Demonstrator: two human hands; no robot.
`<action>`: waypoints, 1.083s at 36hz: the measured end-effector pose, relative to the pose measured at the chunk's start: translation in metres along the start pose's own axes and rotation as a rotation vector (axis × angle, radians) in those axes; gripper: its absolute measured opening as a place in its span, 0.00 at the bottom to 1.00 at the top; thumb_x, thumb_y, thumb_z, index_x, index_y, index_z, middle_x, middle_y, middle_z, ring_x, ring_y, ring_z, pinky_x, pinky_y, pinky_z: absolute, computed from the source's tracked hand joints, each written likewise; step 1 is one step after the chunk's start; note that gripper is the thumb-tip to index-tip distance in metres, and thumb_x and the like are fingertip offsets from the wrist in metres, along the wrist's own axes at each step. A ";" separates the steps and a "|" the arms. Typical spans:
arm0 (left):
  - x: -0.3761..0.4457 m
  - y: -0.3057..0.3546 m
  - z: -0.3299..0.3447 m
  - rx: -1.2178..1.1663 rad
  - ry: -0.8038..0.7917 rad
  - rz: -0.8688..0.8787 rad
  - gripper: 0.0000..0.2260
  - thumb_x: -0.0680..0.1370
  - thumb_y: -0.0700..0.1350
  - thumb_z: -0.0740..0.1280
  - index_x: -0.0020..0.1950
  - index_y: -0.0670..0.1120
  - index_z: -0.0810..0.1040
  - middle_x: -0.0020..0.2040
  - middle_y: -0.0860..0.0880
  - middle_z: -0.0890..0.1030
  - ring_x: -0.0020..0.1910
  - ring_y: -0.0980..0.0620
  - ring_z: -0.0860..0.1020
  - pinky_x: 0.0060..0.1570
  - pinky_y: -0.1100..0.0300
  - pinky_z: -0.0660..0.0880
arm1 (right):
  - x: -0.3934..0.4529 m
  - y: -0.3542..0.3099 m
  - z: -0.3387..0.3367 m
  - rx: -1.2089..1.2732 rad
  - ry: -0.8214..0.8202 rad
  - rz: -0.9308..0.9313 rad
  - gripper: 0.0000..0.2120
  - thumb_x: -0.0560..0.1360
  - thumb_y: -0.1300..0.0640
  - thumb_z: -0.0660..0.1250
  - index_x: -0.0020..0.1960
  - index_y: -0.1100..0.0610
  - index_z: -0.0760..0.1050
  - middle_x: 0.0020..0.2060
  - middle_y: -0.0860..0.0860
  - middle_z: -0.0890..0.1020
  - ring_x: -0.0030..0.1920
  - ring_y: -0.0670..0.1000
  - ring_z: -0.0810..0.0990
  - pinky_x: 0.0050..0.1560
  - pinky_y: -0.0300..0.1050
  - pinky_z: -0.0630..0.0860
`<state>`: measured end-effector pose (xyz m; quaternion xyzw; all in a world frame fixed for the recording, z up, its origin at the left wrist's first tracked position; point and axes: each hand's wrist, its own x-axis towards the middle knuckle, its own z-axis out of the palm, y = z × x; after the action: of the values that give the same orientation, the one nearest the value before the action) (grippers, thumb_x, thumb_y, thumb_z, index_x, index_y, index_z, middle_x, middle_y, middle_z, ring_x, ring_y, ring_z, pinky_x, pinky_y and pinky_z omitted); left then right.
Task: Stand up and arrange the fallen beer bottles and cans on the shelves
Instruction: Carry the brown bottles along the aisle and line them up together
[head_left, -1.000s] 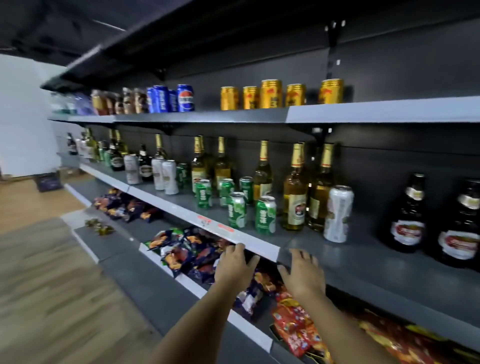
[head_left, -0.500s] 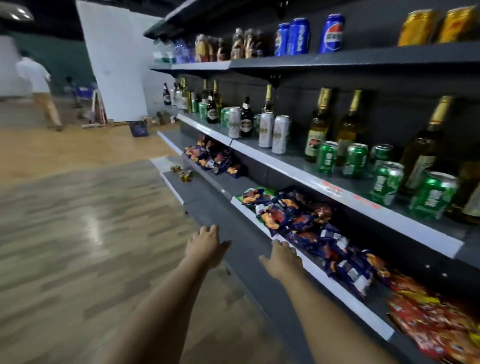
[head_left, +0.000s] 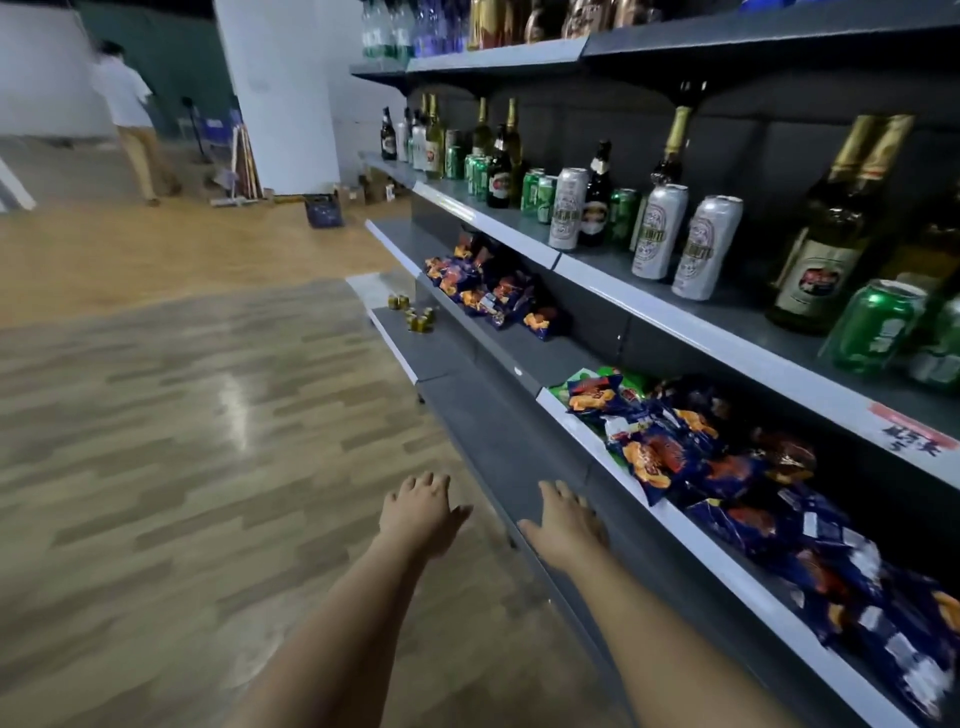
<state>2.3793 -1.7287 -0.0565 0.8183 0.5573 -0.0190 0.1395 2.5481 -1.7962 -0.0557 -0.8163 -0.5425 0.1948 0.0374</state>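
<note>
I could not read any brand on the white cans (head_left: 707, 247) or the green cans (head_left: 870, 326); the red shelf tag (head_left: 913, 429) carried characters too blurred to make out. Both sorts stood upright on the middle shelf (head_left: 727, 349) among the beer bottles (head_left: 822, 244). Snack bags (head_left: 691, 447) filled the shelf below. My left hand (head_left: 422, 510) and right hand (head_left: 567, 522) hung flat, fingers straight, holding nothing, above the bottom shelf's edge. A person (head_left: 131, 115) walked far off.
</note>
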 end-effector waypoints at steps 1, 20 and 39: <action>0.015 -0.001 -0.004 0.006 0.003 0.003 0.27 0.81 0.61 0.55 0.75 0.47 0.62 0.76 0.46 0.64 0.74 0.45 0.63 0.70 0.49 0.63 | 0.016 -0.002 -0.003 -0.001 0.008 -0.001 0.32 0.81 0.45 0.58 0.79 0.54 0.50 0.79 0.51 0.52 0.76 0.56 0.55 0.72 0.52 0.60; 0.305 -0.012 -0.117 0.042 0.095 0.101 0.26 0.80 0.62 0.56 0.72 0.47 0.66 0.74 0.48 0.66 0.72 0.46 0.66 0.68 0.48 0.66 | 0.293 -0.048 -0.150 -0.048 0.293 0.033 0.28 0.80 0.44 0.60 0.74 0.56 0.59 0.72 0.54 0.65 0.71 0.57 0.64 0.67 0.52 0.65; 0.565 -0.011 -0.214 -0.025 0.062 0.430 0.27 0.82 0.59 0.56 0.76 0.45 0.62 0.76 0.48 0.62 0.74 0.45 0.62 0.70 0.47 0.63 | 0.466 -0.087 -0.272 0.234 0.703 0.534 0.31 0.76 0.43 0.67 0.71 0.57 0.60 0.67 0.58 0.70 0.67 0.60 0.69 0.59 0.51 0.70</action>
<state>2.5564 -1.1599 0.0410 0.9167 0.3743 0.0434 0.1332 2.7261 -1.3003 0.0895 -0.9344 -0.2419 -0.0312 0.2597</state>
